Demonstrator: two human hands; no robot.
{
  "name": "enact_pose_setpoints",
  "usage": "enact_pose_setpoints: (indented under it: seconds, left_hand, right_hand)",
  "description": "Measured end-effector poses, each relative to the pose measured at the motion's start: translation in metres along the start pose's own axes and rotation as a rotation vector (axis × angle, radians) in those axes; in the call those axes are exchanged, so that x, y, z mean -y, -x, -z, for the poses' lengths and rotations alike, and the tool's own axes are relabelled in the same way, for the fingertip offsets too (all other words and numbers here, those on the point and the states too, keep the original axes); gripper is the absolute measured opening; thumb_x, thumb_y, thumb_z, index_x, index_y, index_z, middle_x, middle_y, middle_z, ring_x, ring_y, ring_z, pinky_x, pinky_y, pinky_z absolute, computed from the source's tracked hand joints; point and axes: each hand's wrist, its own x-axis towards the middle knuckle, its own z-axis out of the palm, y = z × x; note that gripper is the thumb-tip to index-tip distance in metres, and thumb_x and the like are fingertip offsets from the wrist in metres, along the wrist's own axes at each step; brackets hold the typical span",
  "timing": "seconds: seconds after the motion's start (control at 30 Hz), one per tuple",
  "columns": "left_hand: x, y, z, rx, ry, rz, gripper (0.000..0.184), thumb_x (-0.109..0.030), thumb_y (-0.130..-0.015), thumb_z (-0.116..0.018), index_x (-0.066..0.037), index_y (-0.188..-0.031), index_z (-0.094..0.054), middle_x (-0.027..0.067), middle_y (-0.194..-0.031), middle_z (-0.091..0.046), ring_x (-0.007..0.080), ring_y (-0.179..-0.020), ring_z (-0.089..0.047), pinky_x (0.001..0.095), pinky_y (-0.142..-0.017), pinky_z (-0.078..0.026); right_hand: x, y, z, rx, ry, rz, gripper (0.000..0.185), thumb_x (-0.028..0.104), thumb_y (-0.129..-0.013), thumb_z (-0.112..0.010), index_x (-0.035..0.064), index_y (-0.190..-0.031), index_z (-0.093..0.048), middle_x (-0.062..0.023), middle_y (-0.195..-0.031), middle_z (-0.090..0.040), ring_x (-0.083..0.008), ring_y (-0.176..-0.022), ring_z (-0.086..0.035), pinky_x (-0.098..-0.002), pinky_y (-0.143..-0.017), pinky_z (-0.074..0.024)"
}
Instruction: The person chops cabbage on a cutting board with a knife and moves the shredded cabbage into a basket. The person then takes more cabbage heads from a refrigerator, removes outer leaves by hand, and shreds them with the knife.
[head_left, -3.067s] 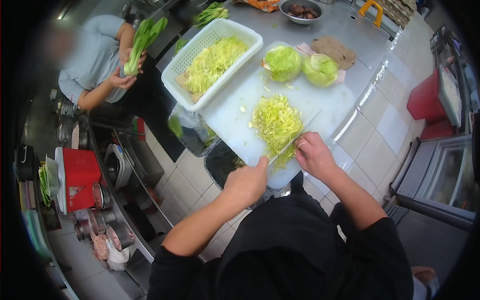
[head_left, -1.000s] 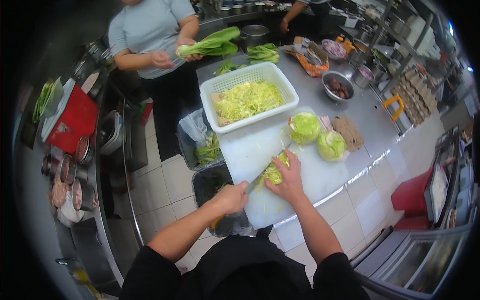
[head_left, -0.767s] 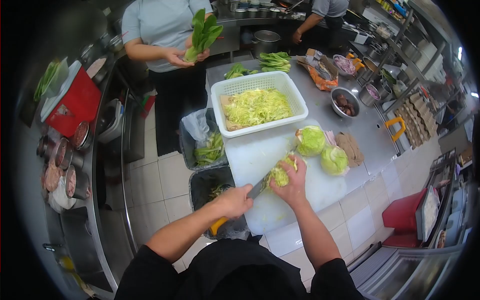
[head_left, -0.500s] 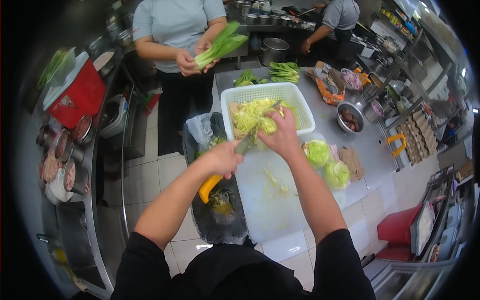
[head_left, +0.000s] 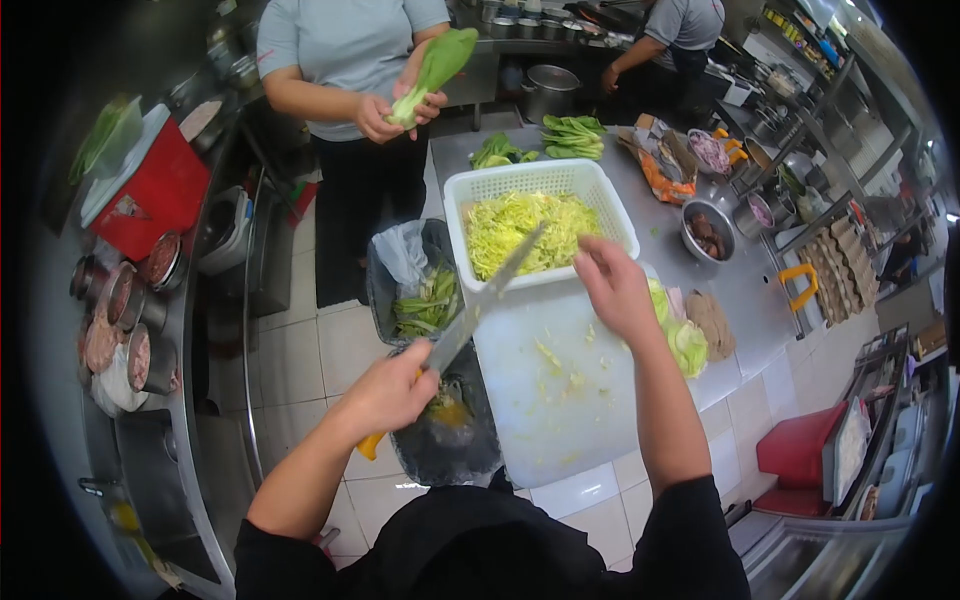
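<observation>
My left hand is wrapped round the yellow handle of a large knife. The knife's blade points up and to the right, its tip over a white perforated basket. Shredded cabbage fills much of the basket. My right hand is empty, its fingers loosely apart beside the basket's near right corner. Below the basket lies a white cutting board with a few cabbage scraps. Cabbage heads sit at the board's right edge, partly hidden by my right forearm.
Black-lined bins holding green trimmings stand left of the board. Across the table a person holds a bok choy. More leafy greens and a metal bowl of dark pieces are on the table.
The cabbage shreds have left my right hand, which has drawn back to the right. My left hand has moved down and left with the knife, away from the basket.
</observation>
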Motion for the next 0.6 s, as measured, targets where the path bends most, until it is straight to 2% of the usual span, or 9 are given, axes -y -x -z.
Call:
enact_pose_setpoints:
  seconds: [0.03,0.1,0.2,0.3,0.4,0.43,0.5,0.6]
  left_hand:
    - [0.006,0.004,-0.003,0.016,-0.038,-0.047,0.029,-0.021,-0.097,-0.053,-0.004,-0.121,-0.054,0.0229,-0.081,-0.068,0.0424,-0.078,-0.068,0.0498,-0.074,-0.055]
    - [0.015,0.013,-0.013,0.059,-0.109,-0.135,0.028,-0.022,-0.098,-0.055,-0.008,-0.122,-0.056,0.0239,-0.085,-0.068,0.0466,-0.087,-0.067,0.0524,-0.08,-0.054]
    - [0.037,-0.004,-0.033,-0.019,-0.365,-0.179,0.028,-0.02,-0.095,-0.061,-0.009,-0.121,-0.06,0.022,-0.089,-0.068,0.0413,-0.087,-0.067,0.0491,-0.077,-0.055]
    - [0.053,-0.037,-0.053,-0.104,-0.485,-0.167,0.033,-0.022,-0.095,-0.062,-0.011,-0.126,-0.06,0.0234,-0.094,-0.068,0.0421,-0.09,-0.067,0.0516,-0.079,-0.055]
    - [0.035,-0.058,-0.069,-0.163,-0.578,-0.122,0.037,-0.023,-0.098,-0.058,-0.014,-0.133,-0.057,0.0274,-0.105,-0.065,0.0457,-0.089,-0.069,0.0543,-0.078,-0.056]
    - [0.031,-0.062,-0.076,-0.143,-0.623,-0.103,0.042,-0.023,-0.098,-0.055,-0.015,-0.14,-0.053,0.0273,-0.107,-0.063,0.0449,-0.087,-0.07,0.0541,-0.075,-0.057]
    - [0.022,-0.056,-0.094,-0.042,-0.698,-0.13,0.043,-0.024,-0.098,-0.054,-0.015,-0.14,-0.053,0.0259,-0.104,-0.063,0.0447,-0.086,-0.07,0.0537,-0.073,-0.057]
    - [0.011,-0.035,-0.093,0.078,-0.705,-0.209,0.04,-0.024,-0.098,-0.053,-0.017,-0.137,-0.056,0.0235,-0.099,-0.062,0.0444,-0.082,-0.07,0.0528,-0.072,-0.058]
  right_hand:
    - [0.001,0.029,0.007,0.037,-0.038,-0.047,0.04,0.026,-0.096,-0.067,-0.0011,-0.126,-0.066,-0.0207,-0.116,-0.07,-0.0372,-0.109,-0.067,-0.0426,-0.097,-0.0516]
    - [-0.001,0.078,0.019,0.161,-0.024,-0.299,0.038,0.023,-0.096,-0.067,-0.0022,-0.124,-0.065,-0.0211,-0.116,-0.068,-0.0374,-0.108,-0.065,-0.044,-0.097,-0.0511]
    - [-0.062,0.139,0.007,0.129,0.312,-0.205,0.039,0.023,-0.094,-0.069,-0.0021,-0.124,-0.064,-0.0227,-0.117,-0.064,-0.0406,-0.109,-0.061,-0.0475,-0.096,-0.0502]
    - [-0.086,0.168,-0.023,0.038,0.613,-0.221,0.043,0.024,-0.091,-0.071,-0.0027,-0.124,-0.063,-0.0253,-0.12,-0.059,-0.0438,-0.109,-0.057,-0.0497,-0.095,-0.0491]
    - [-0.064,0.174,-0.047,0.137,0.419,-0.151,0.049,0.025,-0.088,-0.073,-0.0034,-0.127,-0.06,-0.0264,-0.122,-0.056,-0.0447,-0.109,-0.055,-0.0496,-0.094,-0.049]
    - [-0.064,0.174,-0.046,0.098,0.435,-0.158,0.051,0.025,-0.088,-0.073,-0.0035,-0.128,-0.059,-0.0261,-0.123,-0.056,-0.0443,-0.11,-0.054,-0.0498,-0.094,-0.049]
    - [-0.067,0.167,-0.042,0.022,0.47,-0.162,0.053,0.025,-0.088,-0.073,-0.0038,-0.13,-0.057,-0.0254,-0.125,-0.056,-0.0435,-0.112,-0.054,-0.0502,-0.095,-0.0488]
    - [-0.091,0.164,-0.021,-0.107,0.614,-0.288,0.054,0.028,-0.089,-0.071,-0.0027,-0.132,-0.056,-0.024,-0.127,-0.056,-0.0423,-0.115,-0.053,-0.0516,-0.096,-0.0478]
